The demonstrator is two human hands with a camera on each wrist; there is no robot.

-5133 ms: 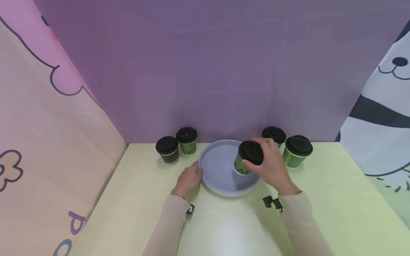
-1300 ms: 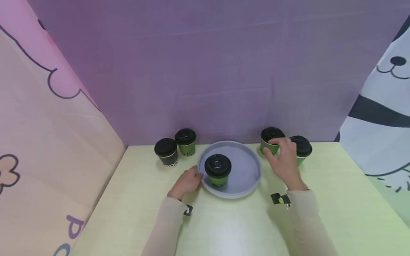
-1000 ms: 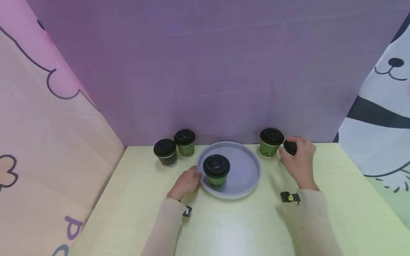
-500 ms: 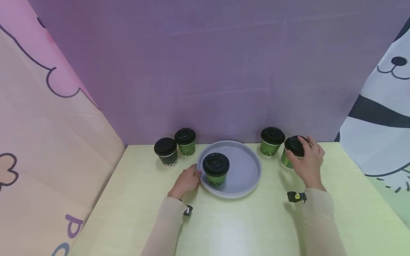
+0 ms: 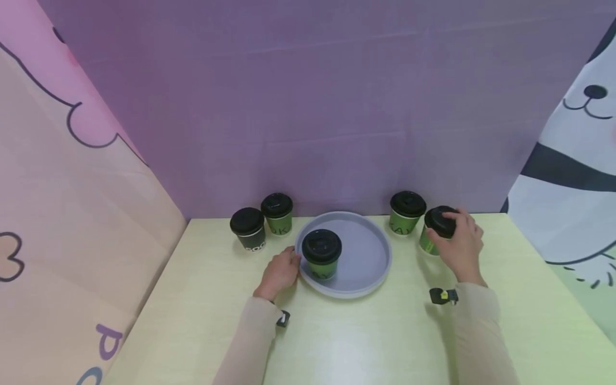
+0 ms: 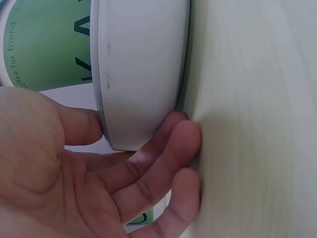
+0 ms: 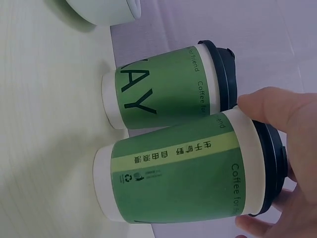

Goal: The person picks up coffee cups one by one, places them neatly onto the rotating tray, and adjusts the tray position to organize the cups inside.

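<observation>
In the head view my left hand (image 5: 279, 272) holds the left rim of a round, pale grey-lilac plate (image 5: 368, 267). The left wrist view shows the thumb on its rim and the fingers against its outer wall and underside. On the plate's left part stands a green paper coffee cup (image 5: 322, 256) with a black lid. Farther right, my right hand (image 5: 462, 246) grips another green coffee cup (image 5: 430, 243) around its black lid. In the right wrist view this cup (image 7: 178, 178) has a yellow-green stripe, and the thumb lies at the lid's edge.
Just left of the gripped cup stands a green lidded cup (image 5: 404, 216). Behind the left hand are a dark lidded cup (image 5: 250, 232) and a green one (image 5: 279, 216). A purple backdrop (image 5: 308, 117) rises at the back edge of the pale table (image 5: 332, 347).
The cup held earlier over the plate now stands on it. My right hand has moved right to the rightmost cup and taken hold of its lid. The left hand stays at the plate.
</observation>
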